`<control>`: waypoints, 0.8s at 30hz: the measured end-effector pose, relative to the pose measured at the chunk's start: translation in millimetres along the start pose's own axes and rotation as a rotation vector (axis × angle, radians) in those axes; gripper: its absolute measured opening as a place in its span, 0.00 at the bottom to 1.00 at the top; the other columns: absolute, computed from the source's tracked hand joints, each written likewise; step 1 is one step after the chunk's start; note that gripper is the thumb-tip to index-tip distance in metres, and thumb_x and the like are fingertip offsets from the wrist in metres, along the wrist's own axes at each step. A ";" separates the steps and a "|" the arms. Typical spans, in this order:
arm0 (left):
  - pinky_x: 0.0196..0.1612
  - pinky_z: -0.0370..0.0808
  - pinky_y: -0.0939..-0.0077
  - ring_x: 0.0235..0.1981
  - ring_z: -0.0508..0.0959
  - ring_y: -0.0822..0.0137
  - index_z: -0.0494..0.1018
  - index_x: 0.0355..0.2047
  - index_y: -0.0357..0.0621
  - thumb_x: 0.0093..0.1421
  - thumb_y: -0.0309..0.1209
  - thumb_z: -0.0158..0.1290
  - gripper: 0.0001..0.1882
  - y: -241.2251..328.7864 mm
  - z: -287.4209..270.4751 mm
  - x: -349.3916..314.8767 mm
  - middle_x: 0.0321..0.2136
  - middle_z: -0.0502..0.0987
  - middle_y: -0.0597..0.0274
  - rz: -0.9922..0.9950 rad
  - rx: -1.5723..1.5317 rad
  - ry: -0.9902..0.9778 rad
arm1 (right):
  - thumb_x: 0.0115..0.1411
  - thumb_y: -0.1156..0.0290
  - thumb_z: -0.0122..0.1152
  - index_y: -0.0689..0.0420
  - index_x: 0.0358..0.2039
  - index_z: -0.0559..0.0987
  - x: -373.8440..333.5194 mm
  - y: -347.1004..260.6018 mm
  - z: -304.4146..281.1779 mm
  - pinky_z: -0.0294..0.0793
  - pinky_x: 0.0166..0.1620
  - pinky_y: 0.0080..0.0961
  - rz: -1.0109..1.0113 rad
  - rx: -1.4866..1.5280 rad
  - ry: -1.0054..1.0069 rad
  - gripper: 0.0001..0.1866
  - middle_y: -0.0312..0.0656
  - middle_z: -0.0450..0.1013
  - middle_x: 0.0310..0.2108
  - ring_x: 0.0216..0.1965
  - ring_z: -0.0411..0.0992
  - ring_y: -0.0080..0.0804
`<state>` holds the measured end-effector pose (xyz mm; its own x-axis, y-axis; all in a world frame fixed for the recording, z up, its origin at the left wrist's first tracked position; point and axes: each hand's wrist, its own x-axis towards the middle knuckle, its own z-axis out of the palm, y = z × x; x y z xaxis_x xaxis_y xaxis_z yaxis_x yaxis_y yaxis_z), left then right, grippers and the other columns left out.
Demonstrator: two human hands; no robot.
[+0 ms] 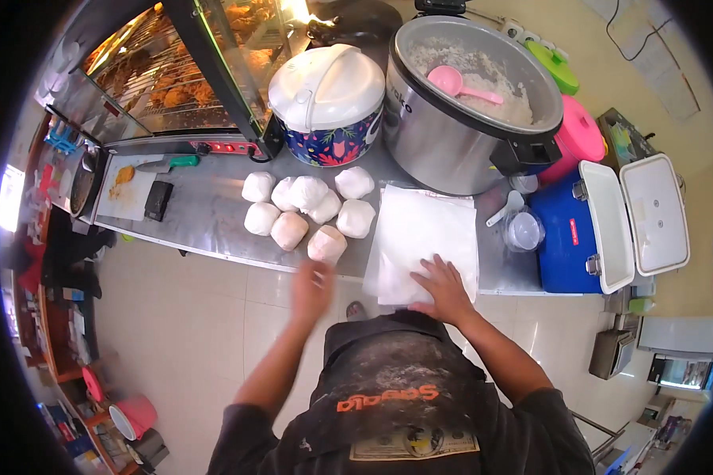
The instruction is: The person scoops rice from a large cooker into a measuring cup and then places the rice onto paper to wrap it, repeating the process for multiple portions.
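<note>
While the right hand [442, 291] lies flat with fingers spread apart on the near part of a stack of white paper sheets [428, 233], gripping nothing, the left hand [313, 290] hovers at the counter's front edge, just below the nearest of the white wrapped parcels [327, 245]; motion blurs this hand, so that one cannot tell whether its fingers are apart or together, nor whether they touch that parcel; the parcels, rounded and closely grouped, sit on the metal counter [206, 194] to the left of the sheets; behind the parcels stands a white-lidded vessel [329, 142] with a dark blue floral body; to its right, a large open cooker [444, 146] contains white rice [503, 75], on which a pink scoop [446, 80] rests; at the far left are a glass cabinet [230, 63] of fried pieces [186, 91] and a white cutting board [127, 194]; at the right, clear plastic cups [524, 231] stand beside a blue cooler box [569, 241], its white lid [653, 210] open.
</note>
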<state>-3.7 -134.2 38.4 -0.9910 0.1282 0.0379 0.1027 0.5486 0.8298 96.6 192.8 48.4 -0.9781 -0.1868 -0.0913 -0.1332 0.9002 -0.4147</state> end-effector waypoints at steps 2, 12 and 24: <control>0.35 0.76 0.62 0.32 0.80 0.57 0.76 0.37 0.39 0.62 0.35 0.62 0.13 5.5 42.2 -43.2 0.36 0.79 0.53 -0.080 -0.019 -0.166 | 0.57 0.59 0.71 0.45 0.56 0.81 -1.2 -1.8 4.7 0.57 0.70 0.54 -0.051 -0.029 0.086 0.25 0.43 0.68 0.65 0.71 0.58 0.55; 0.48 0.73 0.54 0.44 0.76 0.47 0.75 0.46 0.44 0.57 0.44 0.64 0.22 65.2 78.4 -42.9 0.38 0.75 0.49 0.555 0.309 -0.387 | 0.55 0.64 0.69 0.56 0.53 0.77 43.4 17.2 -14.2 0.68 0.59 0.49 0.166 -0.100 0.160 0.25 0.46 0.74 0.53 0.58 0.69 0.49; 0.42 0.75 0.56 0.38 0.79 0.49 0.79 0.31 0.44 0.58 0.31 0.62 0.05 58.6 107.4 -12.1 0.31 0.79 0.54 0.442 0.018 -0.584 | 0.57 0.73 0.66 0.55 0.47 0.79 -72.4 -36.4 1.7 0.75 0.40 0.39 -0.103 0.106 0.231 0.16 0.45 0.74 0.34 0.35 0.75 0.47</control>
<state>23.5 -14.9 26.8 -0.6502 0.7574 0.0600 0.4887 0.3565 0.7963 172.5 172.9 68.6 -0.9724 -0.1695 0.1606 -0.2285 0.8325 -0.5047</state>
